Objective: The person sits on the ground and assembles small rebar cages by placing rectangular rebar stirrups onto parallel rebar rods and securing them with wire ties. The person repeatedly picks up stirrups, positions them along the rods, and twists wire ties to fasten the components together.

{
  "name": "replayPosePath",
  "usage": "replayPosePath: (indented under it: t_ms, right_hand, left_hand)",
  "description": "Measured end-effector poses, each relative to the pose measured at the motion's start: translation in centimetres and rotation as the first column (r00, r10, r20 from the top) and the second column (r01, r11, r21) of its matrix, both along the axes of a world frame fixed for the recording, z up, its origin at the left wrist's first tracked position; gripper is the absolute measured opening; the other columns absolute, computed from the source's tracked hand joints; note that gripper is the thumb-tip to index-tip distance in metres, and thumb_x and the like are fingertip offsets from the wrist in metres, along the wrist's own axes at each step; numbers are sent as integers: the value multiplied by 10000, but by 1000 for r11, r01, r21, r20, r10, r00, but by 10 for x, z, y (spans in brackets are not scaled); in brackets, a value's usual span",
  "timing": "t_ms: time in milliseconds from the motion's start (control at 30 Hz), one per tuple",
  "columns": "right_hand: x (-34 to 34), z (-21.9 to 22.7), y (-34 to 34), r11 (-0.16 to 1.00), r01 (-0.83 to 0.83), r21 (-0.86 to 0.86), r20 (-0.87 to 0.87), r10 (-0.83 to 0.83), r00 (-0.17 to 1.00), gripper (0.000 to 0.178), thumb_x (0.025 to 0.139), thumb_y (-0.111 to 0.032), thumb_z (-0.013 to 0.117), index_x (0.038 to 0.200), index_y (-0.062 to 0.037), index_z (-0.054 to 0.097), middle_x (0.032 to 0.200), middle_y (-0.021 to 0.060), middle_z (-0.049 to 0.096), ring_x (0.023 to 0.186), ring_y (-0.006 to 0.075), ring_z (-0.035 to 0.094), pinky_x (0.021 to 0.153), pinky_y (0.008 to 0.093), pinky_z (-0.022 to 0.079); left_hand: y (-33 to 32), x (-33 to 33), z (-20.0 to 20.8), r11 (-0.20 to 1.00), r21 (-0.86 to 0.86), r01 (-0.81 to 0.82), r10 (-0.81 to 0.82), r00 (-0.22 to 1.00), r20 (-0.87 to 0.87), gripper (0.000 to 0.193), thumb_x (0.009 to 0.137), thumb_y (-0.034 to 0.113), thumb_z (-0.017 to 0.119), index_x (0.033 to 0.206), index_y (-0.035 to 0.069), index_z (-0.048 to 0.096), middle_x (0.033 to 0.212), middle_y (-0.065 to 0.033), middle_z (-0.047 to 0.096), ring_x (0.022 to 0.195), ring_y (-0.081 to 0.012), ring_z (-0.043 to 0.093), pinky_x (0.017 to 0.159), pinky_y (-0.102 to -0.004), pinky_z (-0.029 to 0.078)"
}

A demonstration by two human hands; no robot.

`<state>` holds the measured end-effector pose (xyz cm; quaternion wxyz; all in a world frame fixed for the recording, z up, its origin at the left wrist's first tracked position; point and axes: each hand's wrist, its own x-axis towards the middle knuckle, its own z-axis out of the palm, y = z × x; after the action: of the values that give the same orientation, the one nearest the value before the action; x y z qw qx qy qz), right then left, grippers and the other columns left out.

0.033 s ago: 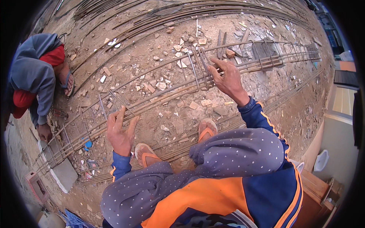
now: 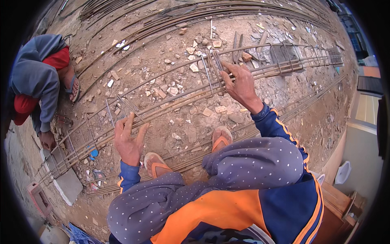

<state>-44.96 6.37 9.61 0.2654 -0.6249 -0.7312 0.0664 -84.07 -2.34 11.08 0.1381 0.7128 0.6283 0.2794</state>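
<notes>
A long rebar cage [image 2: 178, 101] of rusty bars with square stirrups runs across the ground ahead of me, from lower left to upper right. My left hand [image 2: 129, 141] is at its near side, thumb and fingers spread apart, fingertips at the lower bars. Several stirrups [image 2: 212, 73] stand bunched together right of the middle. Thumb and fingertips of my right hand [image 2: 242, 86] close on the right edge of this bunch; the exact grip is partly hidden. A loose leaning stirrup [image 2: 109, 114] shows left of my left hand.
A co-worker [image 2: 36, 77] crouches at the left, one hand by the cage's end. That end lies over a pale slab [image 2: 67, 185]; a dark block [image 2: 284, 59] supports the right part. Long loose bars [image 2: 174, 20] lie beyond, among broken tile pieces [image 2: 172, 90]. Pliers-like handles [image 2: 237, 42] lie behind the cage.
My right hand has shifted slightly left, its fingertips now against the bunched stirrups. My left hand stays in place. The co-worker's head and hand have moved a little.
</notes>
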Motion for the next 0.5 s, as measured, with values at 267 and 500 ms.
replayPosePath:
  t_ms: [267,500]
  right_hand:
    - [51,-11,28,986,159,44,5,-159,987,290,901,-164,695,1180,-133,769,1095,159,756,942,341,687,917,408,514]
    - [149,-25,33,921,361,146,264,-388,883,299,924,-205,663,1195,-122,758,1058,137,751,956,339,670,909,425,512]
  left_hand:
    - [2,5,-6,1000,19,-6,6,1000,7,599,754,200,899,1300,71,688,1052,-127,641,950,-289,631,822,-377,524]
    - [8,2,3,998,60,-10,23,979,-204,637,782,281,861,1364,137,649,1229,-98,614,1143,-293,563,1006,-442,445]
